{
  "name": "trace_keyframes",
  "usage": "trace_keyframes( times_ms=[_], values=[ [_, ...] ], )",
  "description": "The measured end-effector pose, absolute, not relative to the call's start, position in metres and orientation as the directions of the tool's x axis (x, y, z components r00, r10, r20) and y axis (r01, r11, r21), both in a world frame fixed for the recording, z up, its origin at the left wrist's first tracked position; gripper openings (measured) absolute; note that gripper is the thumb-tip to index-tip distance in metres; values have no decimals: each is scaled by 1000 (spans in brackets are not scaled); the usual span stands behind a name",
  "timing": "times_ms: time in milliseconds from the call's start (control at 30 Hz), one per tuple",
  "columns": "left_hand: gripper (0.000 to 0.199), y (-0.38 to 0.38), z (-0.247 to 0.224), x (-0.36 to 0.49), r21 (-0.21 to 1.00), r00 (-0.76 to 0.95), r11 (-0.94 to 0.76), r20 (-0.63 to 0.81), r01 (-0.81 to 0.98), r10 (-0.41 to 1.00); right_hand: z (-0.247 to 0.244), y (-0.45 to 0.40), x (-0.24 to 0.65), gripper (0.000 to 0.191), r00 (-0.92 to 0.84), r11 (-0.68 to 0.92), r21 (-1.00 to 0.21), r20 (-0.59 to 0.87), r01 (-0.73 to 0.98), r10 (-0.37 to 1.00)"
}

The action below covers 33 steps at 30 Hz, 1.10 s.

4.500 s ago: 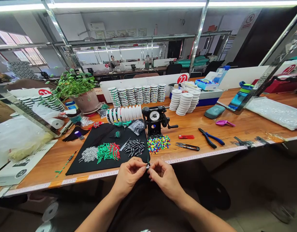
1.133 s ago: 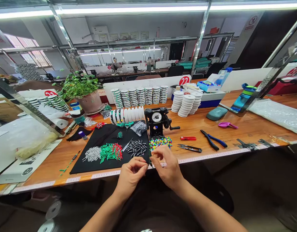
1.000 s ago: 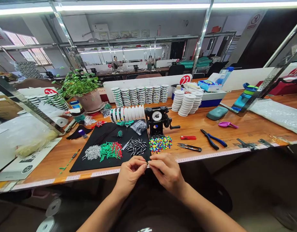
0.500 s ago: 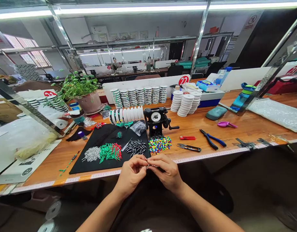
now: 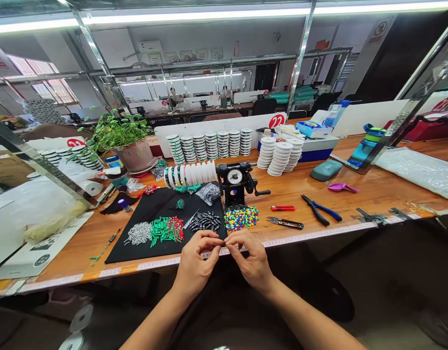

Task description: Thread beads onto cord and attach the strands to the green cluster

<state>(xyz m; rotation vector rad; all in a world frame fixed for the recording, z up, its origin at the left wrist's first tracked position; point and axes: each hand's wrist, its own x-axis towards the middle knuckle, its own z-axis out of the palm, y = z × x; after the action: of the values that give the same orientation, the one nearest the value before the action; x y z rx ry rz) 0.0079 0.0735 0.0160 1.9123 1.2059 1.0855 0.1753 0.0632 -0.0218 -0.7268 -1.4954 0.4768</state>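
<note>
My left hand [image 5: 200, 260] and my right hand [image 5: 250, 255] meet fingertip to fingertip just over the table's front edge. Both are closed in a pinch. A tiny dark piece shows between the fingertips, too small to name. Beyond my left hand a black mat [image 5: 127, 248] carries silver pieces [image 5: 139, 233], green and red tubes [image 5: 166, 231] and black tubular pieces [image 5: 205, 221]. Multicoloured beads [image 5: 241, 218] lie past my right hand, below a black hand-crank winder [image 5: 234, 184] with a row of white spools [image 5: 195, 172] on its shaft.
Thread snips [image 5: 285, 222], a red lighter-like piece [image 5: 283, 208] and blue-handled pliers [image 5: 320, 210] lie to the right. Stacked spools [image 5: 211, 146] and more white spools [image 5: 280, 158] stand behind. A potted plant [image 5: 134, 154] is back left; a metal post [image 5: 96, 58] rises there.
The fingers of both hands have shifted slightly and pinch closer together at the tips. A thin dark strand that stuck up between them no longer shows clearly. The table things stay put.
</note>
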Motion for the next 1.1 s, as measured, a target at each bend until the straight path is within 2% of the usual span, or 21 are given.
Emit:
trace_keyframes(
  times_ms=[67, 167, 267, 367, 433, 500, 600, 700, 800, 933, 1100],
  values=[
    [16, 73, 17, 5, 836, 237, -356, 277, 417, 931, -23, 63, 176, 10, 30, 721, -679, 730, 138, 682],
    [24, 72, 17, 4, 914, 243, -186, 101, 360, 965, -23, 64, 178, 10, -4, 744, -655, 750, 134, 661],
    [40, 72, 15, 8, 993, 304, 42, -75, 114, 950, -24, 66, 181, 10, -49, 754, -643, 755, 135, 653],
    [43, 73, 11, 13, 960, 339, 237, -176, -147, 924, -23, 67, 182, 10, -80, 755, -642, 753, 135, 654],
    [39, 73, 8, 14, 935, 340, 276, -190, -224, 921, -23, 66, 182, 10, -79, 749, -647, 747, 142, 660],
    [36, 72, 7, 12, 965, 333, 174, -101, -198, 937, -22, 66, 182, 10, -61, 734, -660, 736, 160, 675],
    [27, 69, 9, 6, 988, 327, -155, 149, -7, 933, -20, 65, 182, 10, -29, 699, -690, 708, 186, 706],
    [21, 68, 14, 0, 890, 374, -422, 338, 172, 864, -19, 64, 183, 11, -8, 683, -700, 697, 207, 717],
    [30, 71, 15, -2, 760, 424, -599, 470, 252, 774, -18, 64, 182, 10, -3, 691, -686, 709, 230, 705],
    [39, 76, 11, -1, 626, 419, -712, 581, 319, 698, -17, 64, 181, 9, -12, 711, -657, 732, 252, 681],
    [32, 74, 11, 0, 567, 350, -736, 649, 370, 676, -15, 64, 180, 9, -23, 726, -627, 752, 284, 658]
  ],
)
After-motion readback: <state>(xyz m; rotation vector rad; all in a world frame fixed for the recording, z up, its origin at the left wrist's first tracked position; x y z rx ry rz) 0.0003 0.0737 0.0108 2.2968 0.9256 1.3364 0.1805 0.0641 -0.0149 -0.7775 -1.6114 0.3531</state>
